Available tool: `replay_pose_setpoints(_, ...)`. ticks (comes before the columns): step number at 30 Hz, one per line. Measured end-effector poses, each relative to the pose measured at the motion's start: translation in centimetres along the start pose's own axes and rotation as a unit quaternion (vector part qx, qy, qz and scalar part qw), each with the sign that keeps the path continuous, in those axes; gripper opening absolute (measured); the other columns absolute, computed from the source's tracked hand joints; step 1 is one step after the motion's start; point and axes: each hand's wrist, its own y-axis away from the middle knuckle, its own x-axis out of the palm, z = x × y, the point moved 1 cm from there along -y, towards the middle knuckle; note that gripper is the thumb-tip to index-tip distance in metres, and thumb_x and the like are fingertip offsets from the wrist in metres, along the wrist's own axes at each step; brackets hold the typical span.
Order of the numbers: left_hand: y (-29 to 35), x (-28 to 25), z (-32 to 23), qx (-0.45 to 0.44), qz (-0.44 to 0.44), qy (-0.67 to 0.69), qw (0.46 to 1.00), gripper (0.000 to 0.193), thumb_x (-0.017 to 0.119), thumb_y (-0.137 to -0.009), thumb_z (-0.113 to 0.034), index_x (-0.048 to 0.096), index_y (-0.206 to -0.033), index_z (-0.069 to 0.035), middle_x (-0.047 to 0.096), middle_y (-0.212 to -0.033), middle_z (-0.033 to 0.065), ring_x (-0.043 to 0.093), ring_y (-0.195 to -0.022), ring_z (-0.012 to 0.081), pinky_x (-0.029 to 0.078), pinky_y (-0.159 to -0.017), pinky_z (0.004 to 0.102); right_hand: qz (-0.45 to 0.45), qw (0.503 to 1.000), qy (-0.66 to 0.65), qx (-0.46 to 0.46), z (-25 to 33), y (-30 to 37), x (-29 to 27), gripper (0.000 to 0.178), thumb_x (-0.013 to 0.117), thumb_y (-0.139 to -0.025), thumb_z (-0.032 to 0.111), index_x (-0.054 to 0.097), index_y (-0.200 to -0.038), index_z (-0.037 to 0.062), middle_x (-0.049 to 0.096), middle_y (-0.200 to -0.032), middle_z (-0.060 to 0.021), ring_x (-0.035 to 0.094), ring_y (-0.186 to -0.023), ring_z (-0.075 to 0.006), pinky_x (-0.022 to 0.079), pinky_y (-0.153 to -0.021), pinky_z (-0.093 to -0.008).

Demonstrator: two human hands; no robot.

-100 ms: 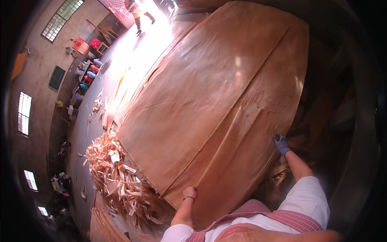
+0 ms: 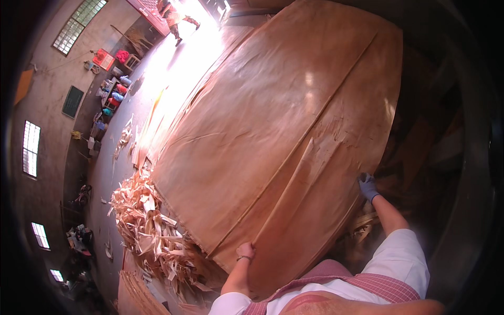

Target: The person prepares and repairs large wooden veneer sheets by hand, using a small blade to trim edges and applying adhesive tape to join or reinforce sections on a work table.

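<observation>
A large, broad stack of thin brown wood veneer sheets (image 2: pixel 252 121) lies in front of me, its surface slightly wavy. My left hand (image 2: pixel 245 251), bare with a band at the wrist, is closed on the edge of a veneer piece at the near left. From there a raised seam runs up the sheet toward a torn, splintered patch (image 2: pixel 331 134). My right hand (image 2: pixel 367 186), in a blue-grey glove, is closed at the right edge of the veneer; its fingertips are partly hidden. Left of the seam, a long thin ridge (image 2: pixel 283 170) crosses the sheet diagonally.
Torn veneer scraps (image 2: pixel 147 220) heap up along the stack's left side. Farther left are a shelf with colourful items (image 2: pixel 114 97) and a wall with windows (image 2: pixel 31 148). Another person (image 2: pixel 176 21) is at the bright doorway. Dark clutter lies on the right.
My left hand has shifted very slightly left, with the veneer edge. The person at the doorway appears a little lower in the picture. My right hand is almost unmoved.
</observation>
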Motion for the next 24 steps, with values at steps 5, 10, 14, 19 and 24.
replay_pose_setpoints(5, -1.4, -1.6, -0.4, 0.017, -0.001, -0.004, 1.000, 0.022, 0.071, -0.076, -0.035, 0.071, -0.088, -0.016, 0.071, -0.088, 0.0086, 0.067, -0.088, 0.0307, 0.052, -0.074, 0.0462, -0.084, 0.993, 0.059, 0.065, 1.7, -9.4, -1.0, 0.069, 0.064, -0.089, 0.045, 0.045, -0.132, -0.0058, 0.047, -0.132, -0.0333, 0.047, -0.121, -0.0478, 0.042, -0.102, -0.0506)
replay_pose_setpoints(10, -1.9, -1.6, -1.4, 0.056, 0.007, 0.009, 0.998, 0.021, 0.074, -0.075, -0.033, 0.069, -0.083, -0.014, 0.068, -0.085, 0.0108, 0.065, -0.087, 0.0319, 0.052, -0.074, 0.0455, -0.102, 0.957, 0.269, -0.020, -2.1, -17.9, -3.0, 0.044, 0.051, -0.096, 0.041, 0.057, -0.132, 0.0153, 0.052, -0.138, -0.0184, 0.053, -0.111, -0.0429, 0.040, -0.101, -0.0506)
replay_pose_setpoints(14, -2.9, -1.4, -2.2, 0.084, -0.041, 0.042, 0.995, 0.023, 0.074, -0.075, -0.031, 0.066, -0.076, -0.009, 0.065, -0.081, 0.0139, 0.063, -0.081, 0.0354, 0.050, -0.071, 0.0476, -0.168, 0.949, -0.014, 0.267, 4.8, -21.3, -2.9, 0.102, 0.060, -0.082, 0.066, 0.021, -0.148, -0.0021, 0.030, -0.148, -0.0291, 0.041, -0.131, -0.0458, 0.038, -0.106, -0.0523)
replay_pose_setpoints(19, -1.4, 1.4, -3.3, 0.092, -0.072, 0.030, 0.993, 0.028, 0.075, -0.075, -0.031, 0.062, -0.073, -0.007, 0.062, -0.079, 0.0147, 0.060, -0.079, 0.0372, 0.049, -0.070, 0.0489, -0.157, 0.949, -0.008, 0.274, 4.1, -20.0, -3.1, 0.081, 0.066, -0.081, 0.061, 0.039, -0.130, 0.0014, 0.041, -0.142, -0.0260, 0.055, -0.115, -0.0432, 0.048, -0.090, -0.0523)
replay_pose_setpoints(24, -1.8, -1.1, -4.4, 0.108, -0.071, 0.051, 0.990, 0.025, 0.073, -0.075, -0.033, 0.064, -0.077, -0.009, 0.062, -0.082, 0.0121, 0.061, -0.082, 0.0342, 0.048, -0.072, 0.0483, -0.170, 0.983, -0.015, 0.068, 1.3, -23.6, -3.1, 0.062, 0.068, -0.079, 0.056, 0.063, -0.105, 0.0008, 0.065, -0.109, -0.0232, 0.060, -0.098, -0.0431, 0.049, -0.084, -0.0478)
